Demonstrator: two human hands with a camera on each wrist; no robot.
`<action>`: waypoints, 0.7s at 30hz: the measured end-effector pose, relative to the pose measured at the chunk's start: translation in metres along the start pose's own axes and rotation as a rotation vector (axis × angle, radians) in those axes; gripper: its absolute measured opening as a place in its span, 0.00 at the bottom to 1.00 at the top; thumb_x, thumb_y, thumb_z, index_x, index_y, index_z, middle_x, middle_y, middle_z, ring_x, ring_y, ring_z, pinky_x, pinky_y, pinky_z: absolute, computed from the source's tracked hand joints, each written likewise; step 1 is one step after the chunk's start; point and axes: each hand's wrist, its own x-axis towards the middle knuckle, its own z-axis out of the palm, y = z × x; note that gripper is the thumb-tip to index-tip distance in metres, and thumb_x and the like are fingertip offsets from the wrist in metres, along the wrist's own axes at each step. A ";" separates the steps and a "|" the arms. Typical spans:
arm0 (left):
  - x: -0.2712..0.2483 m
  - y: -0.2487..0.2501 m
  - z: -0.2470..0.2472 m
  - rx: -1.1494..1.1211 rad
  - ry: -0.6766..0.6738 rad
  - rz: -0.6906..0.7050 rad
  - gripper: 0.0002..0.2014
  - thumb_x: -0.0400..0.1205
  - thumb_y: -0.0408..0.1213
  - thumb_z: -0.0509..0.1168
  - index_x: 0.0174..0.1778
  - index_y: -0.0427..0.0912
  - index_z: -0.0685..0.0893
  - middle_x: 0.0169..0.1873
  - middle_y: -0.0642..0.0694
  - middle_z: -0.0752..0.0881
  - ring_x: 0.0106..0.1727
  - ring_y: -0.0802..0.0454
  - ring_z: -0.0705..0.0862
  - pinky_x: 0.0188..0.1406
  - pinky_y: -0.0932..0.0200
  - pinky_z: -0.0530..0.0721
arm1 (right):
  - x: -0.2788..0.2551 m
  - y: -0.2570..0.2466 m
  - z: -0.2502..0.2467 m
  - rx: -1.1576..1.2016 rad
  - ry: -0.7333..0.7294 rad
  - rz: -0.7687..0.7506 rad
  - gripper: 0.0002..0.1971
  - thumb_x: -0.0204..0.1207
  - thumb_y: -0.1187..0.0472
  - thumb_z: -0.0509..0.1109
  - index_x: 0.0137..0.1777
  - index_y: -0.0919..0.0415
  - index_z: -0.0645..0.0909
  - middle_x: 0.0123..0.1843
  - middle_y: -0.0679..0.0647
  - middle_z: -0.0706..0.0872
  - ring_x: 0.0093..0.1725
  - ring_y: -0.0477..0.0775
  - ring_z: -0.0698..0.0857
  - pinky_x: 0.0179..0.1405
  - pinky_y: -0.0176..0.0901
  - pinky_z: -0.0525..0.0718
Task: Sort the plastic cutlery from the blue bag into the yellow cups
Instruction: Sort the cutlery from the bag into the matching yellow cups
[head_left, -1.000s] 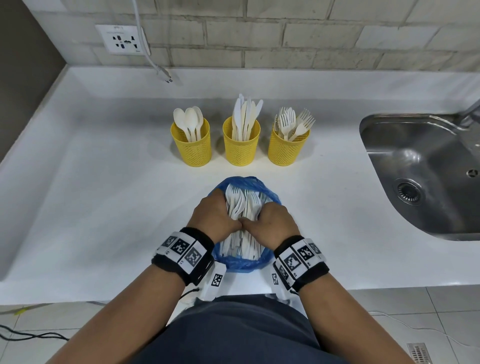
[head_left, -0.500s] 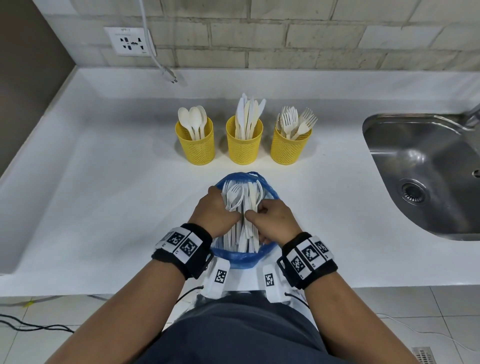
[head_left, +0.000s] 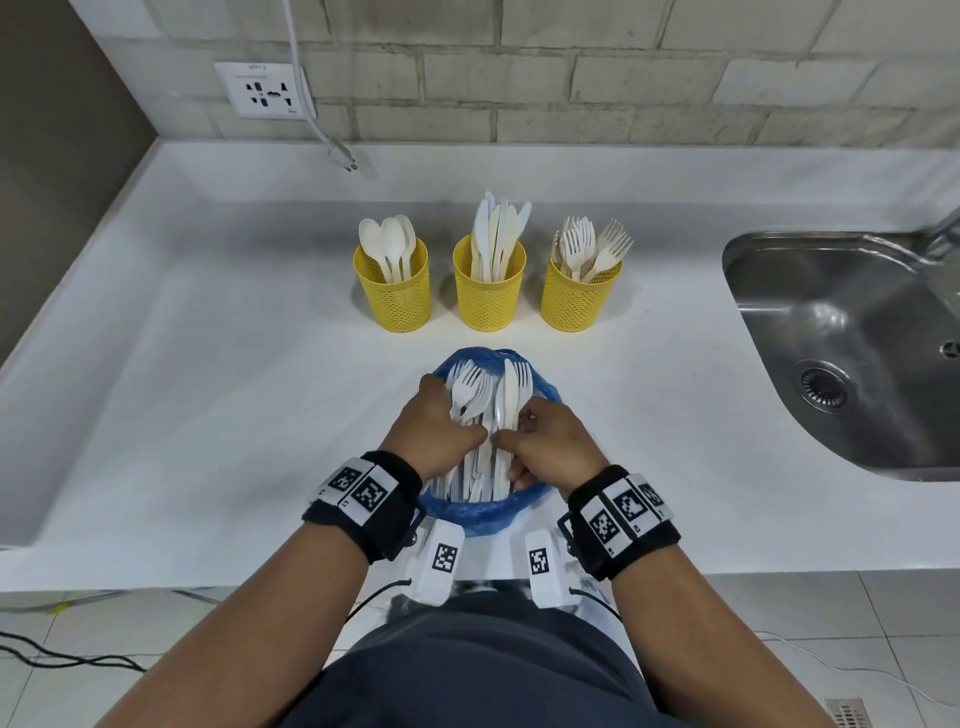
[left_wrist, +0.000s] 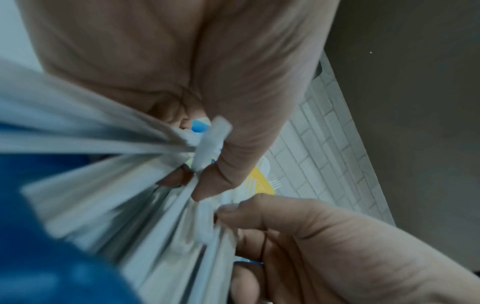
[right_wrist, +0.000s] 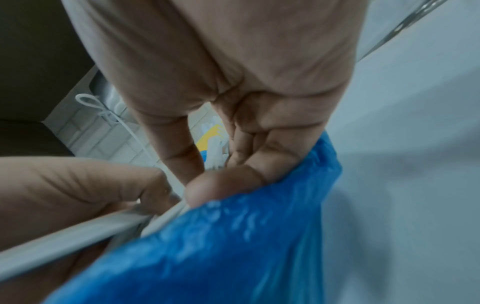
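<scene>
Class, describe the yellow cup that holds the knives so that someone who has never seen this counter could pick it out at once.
Start at the white countertop, left of the steel sink. Three yellow mesh cups stand in a row near the back, beyond the blue bag. The knife cup is the middle one: the spoon cup is on its left, the fork cup on its right, and only it holds flat blades.
</scene>
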 end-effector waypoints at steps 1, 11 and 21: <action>0.000 -0.001 0.000 -0.004 -0.001 0.001 0.23 0.78 0.37 0.73 0.65 0.42 0.71 0.49 0.52 0.82 0.53 0.50 0.83 0.41 0.59 0.76 | -0.001 0.000 -0.001 0.018 -0.004 0.008 0.09 0.74 0.67 0.75 0.50 0.67 0.79 0.37 0.70 0.88 0.25 0.59 0.85 0.27 0.51 0.89; 0.000 -0.001 0.000 0.089 -0.034 0.021 0.27 0.72 0.41 0.79 0.61 0.43 0.71 0.51 0.49 0.83 0.55 0.48 0.83 0.44 0.56 0.77 | 0.002 0.002 0.001 0.071 0.025 0.014 0.09 0.79 0.65 0.76 0.44 0.61 0.77 0.25 0.60 0.86 0.23 0.60 0.85 0.30 0.53 0.90; 0.000 0.001 0.007 0.035 -0.018 -0.002 0.25 0.77 0.40 0.74 0.68 0.42 0.73 0.58 0.47 0.84 0.58 0.48 0.83 0.53 0.57 0.76 | -0.002 -0.003 0.001 -0.152 0.026 -0.042 0.08 0.80 0.60 0.70 0.40 0.62 0.83 0.27 0.63 0.89 0.25 0.62 0.90 0.27 0.53 0.92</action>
